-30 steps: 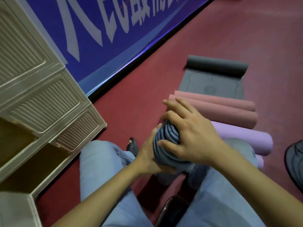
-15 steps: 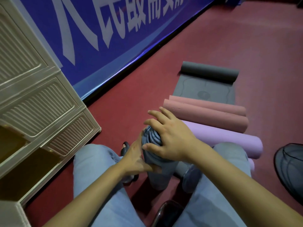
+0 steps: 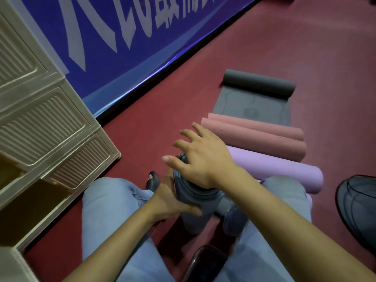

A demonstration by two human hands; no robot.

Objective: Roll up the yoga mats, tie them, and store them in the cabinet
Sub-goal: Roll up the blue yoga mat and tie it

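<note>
A rolled dark grey-blue yoga mat (image 3: 193, 196) stands on end between my knees. My left hand (image 3: 168, 200) grips its side from the left. My right hand (image 3: 203, 159) lies palm-down on the roll's top end, fingers spread and lifted. On the floor beyond lie a rolled purple mat (image 3: 274, 167), a pink mat (image 3: 254, 137) in two rolls, and a grey mat (image 3: 256, 98) half unrolled with its roll at the far end. The beige cabinet (image 3: 40, 127) stands at the left, its lower compartments open.
A blue banner (image 3: 132, 37) runs along the wall behind the red floor (image 3: 305, 37). A dark round object (image 3: 358, 208) sits at the right edge. A dark sandal (image 3: 152, 180) shows by my left knee, and a dark chair edge (image 3: 203, 261) below.
My right hand's fingers have lifted and spread off the roll's top, where they were curled over it. The view has shifted slightly; the mat stays upright in my left hand.
</note>
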